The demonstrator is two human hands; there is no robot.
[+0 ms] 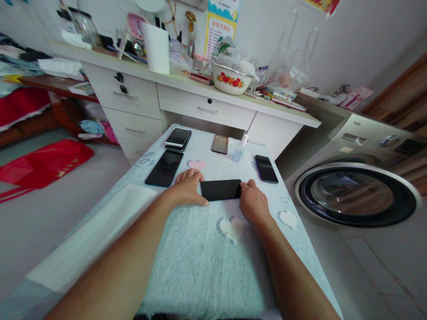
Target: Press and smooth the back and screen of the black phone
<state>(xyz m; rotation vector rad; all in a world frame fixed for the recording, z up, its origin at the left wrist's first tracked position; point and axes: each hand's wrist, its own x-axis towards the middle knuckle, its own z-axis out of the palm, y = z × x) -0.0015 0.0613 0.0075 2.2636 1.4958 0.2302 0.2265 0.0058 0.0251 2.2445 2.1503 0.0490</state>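
Observation:
A black smartphone (221, 190) lies sideways in the middle of the table, screen up. My left hand (189, 189) holds its left end, with the thumb by the near corner and the fingers by the far one. At the other end, my right hand (254, 200) has its bent fingers closed on the edge. Whether the phone rests fully on the cloth, I cannot tell. Just beyond my left hand is a larger dark phone or small tablet (164, 169). A phone with a purplish edge (266, 169) lies beyond my right hand.
Stacked phones (179, 138), a brownish phone or case (220, 144) and a clear spray bottle (239, 149) stand toward the far end of the cloth-covered table (207, 266). White paper (93, 235) lies along the left side. Behind is a drawered desk (187, 100); a washing machine (353, 186) stands right.

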